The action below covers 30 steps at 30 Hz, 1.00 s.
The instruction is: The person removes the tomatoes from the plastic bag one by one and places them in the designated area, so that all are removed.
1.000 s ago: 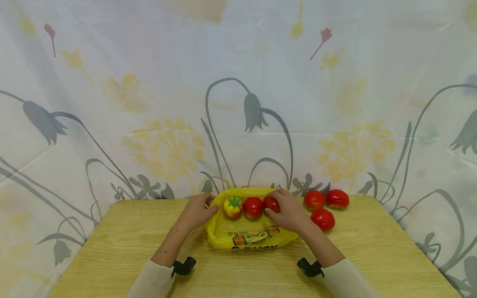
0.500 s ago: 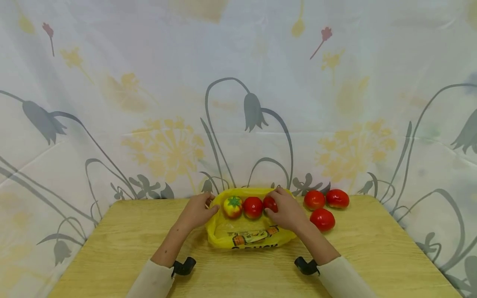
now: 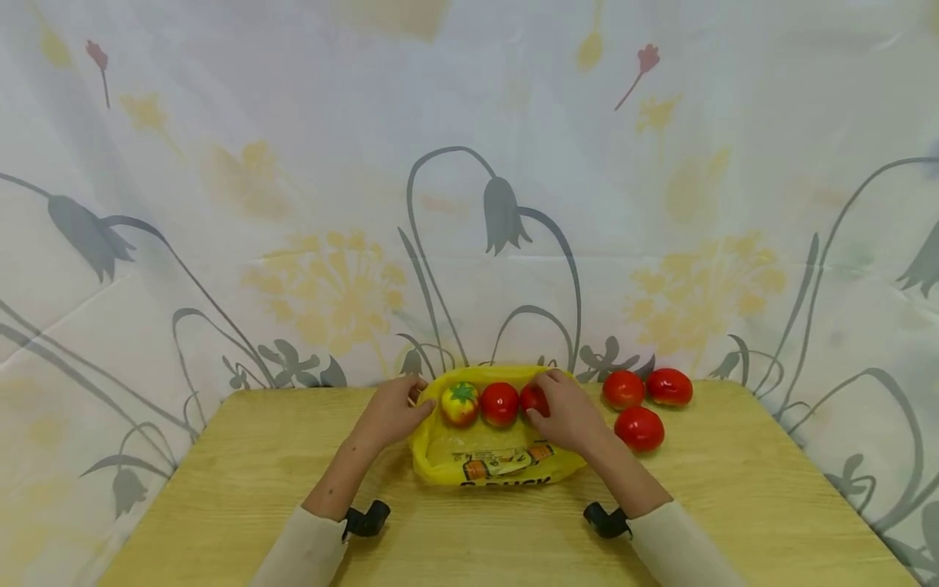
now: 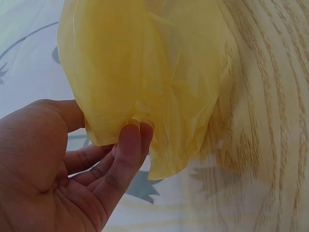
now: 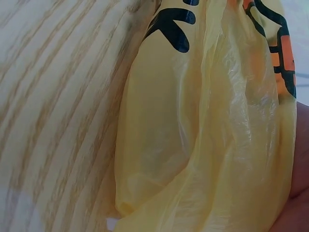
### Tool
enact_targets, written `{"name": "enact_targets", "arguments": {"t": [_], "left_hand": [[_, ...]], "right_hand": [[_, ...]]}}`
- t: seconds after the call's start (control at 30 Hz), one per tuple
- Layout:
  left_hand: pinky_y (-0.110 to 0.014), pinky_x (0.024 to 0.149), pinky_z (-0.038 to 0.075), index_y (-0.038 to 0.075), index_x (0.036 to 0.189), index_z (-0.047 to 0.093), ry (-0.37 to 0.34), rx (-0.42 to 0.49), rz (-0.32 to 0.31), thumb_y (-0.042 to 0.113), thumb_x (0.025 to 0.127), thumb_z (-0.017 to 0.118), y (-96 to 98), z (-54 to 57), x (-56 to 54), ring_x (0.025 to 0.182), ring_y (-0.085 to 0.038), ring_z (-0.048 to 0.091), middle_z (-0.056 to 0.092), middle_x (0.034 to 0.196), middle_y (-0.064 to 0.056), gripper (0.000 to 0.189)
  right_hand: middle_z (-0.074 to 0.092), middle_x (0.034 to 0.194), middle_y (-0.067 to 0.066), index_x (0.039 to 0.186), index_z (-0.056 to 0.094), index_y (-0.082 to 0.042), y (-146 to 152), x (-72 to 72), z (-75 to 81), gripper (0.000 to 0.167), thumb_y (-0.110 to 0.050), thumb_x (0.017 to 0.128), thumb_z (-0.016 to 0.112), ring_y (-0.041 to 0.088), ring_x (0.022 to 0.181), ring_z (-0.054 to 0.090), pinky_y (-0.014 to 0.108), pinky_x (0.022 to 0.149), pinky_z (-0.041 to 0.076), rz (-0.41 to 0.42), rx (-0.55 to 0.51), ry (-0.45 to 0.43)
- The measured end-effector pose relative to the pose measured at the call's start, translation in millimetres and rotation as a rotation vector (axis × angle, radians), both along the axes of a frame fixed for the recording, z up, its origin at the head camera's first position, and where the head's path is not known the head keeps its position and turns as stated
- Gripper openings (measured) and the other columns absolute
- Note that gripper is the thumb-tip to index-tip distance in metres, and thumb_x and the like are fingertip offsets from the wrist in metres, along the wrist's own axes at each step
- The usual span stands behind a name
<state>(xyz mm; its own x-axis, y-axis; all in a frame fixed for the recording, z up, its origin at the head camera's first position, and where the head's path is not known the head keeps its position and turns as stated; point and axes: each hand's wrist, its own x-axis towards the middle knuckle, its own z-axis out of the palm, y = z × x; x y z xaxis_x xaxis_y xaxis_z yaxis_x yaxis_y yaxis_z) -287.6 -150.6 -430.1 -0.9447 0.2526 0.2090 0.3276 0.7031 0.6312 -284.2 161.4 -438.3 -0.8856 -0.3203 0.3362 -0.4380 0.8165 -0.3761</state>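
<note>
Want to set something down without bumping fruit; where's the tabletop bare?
Bare: the tabletop left of the left forearm; in front of the yellow bag, between two black wrist pieces; and right of the right forearm, nearer than three loose red fruits. Crowded: among those fruits and at the bag, three fruits inside, left hand and right hand at its sides.

The tabletop (image 3: pixel 264 456) is a flat, light-brown surface with wood grain. A yellow plastic bag (image 3: pixel 458 440), printed with dark lettering, rests directly on it, mouth open, toward the rear. To the bag's right lie three red tomatoes: a front tomato (image 3: pixel 640 430) and two rear tomatoes (image 3: pixel 623 390).
</note>
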Motion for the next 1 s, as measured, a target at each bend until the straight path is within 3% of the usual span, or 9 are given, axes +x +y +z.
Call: {"name": "enact_targets", "arguments": {"t": [0.17, 0.37, 0.57, 1.0], "left_hand": [[-0.044, 0.08, 0.06, 0.0, 0.123, 0.071, -0.001, -0.015, 0.003, 0.018, 0.1, 0.074, -1.7, 0.4, 1.6, 0.094, -0.026, 0.068, 0.071, 0.108, -0.011, 0.029], [-0.044, 0.081, 0.06, 0.001, 0.123, 0.071, -0.002, -0.017, 0.0, 0.018, 0.1, 0.074, -1.0, -0.1, 2.7, 0.094, -0.026, 0.068, 0.072, 0.108, -0.012, 0.028], [-0.043, 0.08, 0.06, 0.001, 0.123, 0.071, -0.003, -0.017, 0.002, 0.017, 0.1, 0.073, 0.2, 1.7, 1.9, 0.094, -0.026, 0.068, 0.072, 0.108, -0.011, 0.028], [-0.044, 0.079, 0.06, 0.0, 0.122, 0.071, 0.014, -0.014, -0.012, 0.017, 0.1, 0.073, 0.4, 4.0, 0.4, 0.094, -0.026, 0.068, 0.072, 0.108, -0.012, 0.028]], "right_hand": [[0.061, 0.117, 0.015, 0.118, 0.067, 0.0, -2.5, 1.7, -2.4, 0.034, -0.011, 0.089, 0.082, 0.031, 0.1, 0.064, 0.048, 0.093, 0.059, 0.005, -0.009, -0.025], [0.061, 0.121, 0.016, 0.126, 0.068, 0.001, -3.7, 4.7, -3.4, 0.047, -0.011, 0.085, 0.087, 0.034, 0.107, 0.066, 0.051, 0.096, 0.059, -0.014, -0.008, -0.054], [0.063, 0.132, 0.022, 0.13, 0.066, 0.001, -2.4, 4.7, -1.6, 0.054, -0.009, 0.082, 0.089, 0.039, 0.115, 0.063, 0.055, 0.099, 0.057, -0.023, 0.007, -0.093], [0.064, 0.131, 0.02, 0.131, 0.066, -0.002, -0.6, 3.3, 0.9, 0.054, -0.012, 0.083, 0.09, 0.036, 0.114, 0.064, 0.053, 0.099, 0.057, -0.035, 0.007, -0.084]]}}
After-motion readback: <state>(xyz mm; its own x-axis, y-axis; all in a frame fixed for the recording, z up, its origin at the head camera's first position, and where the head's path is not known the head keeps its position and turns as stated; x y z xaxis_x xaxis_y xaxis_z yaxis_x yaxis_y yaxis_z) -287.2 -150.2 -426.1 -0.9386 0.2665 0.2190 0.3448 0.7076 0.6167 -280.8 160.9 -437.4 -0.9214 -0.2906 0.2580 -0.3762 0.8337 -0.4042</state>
